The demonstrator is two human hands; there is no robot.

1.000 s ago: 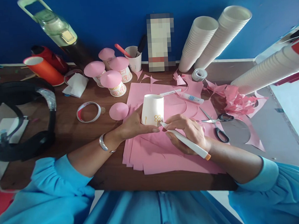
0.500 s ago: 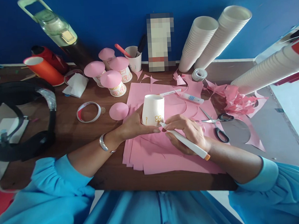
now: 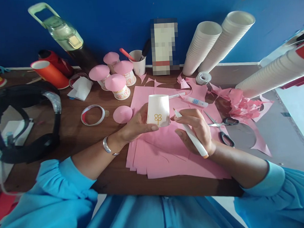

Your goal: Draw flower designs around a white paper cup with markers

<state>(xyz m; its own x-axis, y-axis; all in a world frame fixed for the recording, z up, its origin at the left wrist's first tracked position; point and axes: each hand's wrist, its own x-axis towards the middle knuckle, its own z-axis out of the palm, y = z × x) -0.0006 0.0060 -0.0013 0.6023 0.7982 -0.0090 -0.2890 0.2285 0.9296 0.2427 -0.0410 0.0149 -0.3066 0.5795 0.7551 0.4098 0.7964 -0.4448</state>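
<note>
My left hand (image 3: 138, 125) is closed around an upside-down white paper cup (image 3: 158, 105), thumb along its lower edge. A flower outline in yellow-orange shows on the cup's near side. Between the fingers of my right hand (image 3: 195, 130) is a white marker pen (image 3: 192, 135) with an orange end. Its tip points toward the cup but stands a little apart from it, on the right. Beneath both hands lie stacked sheets of pink paper (image 3: 154, 163). A loose pink paper cone (image 3: 122, 114) rests left of the cup.
Several decorated cups with pink cone tops (image 3: 115, 82) stand at the back left. Scissors (image 3: 223, 130), a glue tube (image 3: 197, 101) and pink scraps (image 3: 245, 105) lie to the right. Tall stacks of paper cups (image 3: 201, 46) lean at the back. A tape roll (image 3: 93, 115) lies left.
The marker tip has drawn away from the cup to the right. My left hand has turned the cup, so the drawn flower sits farther left on its near side.
</note>
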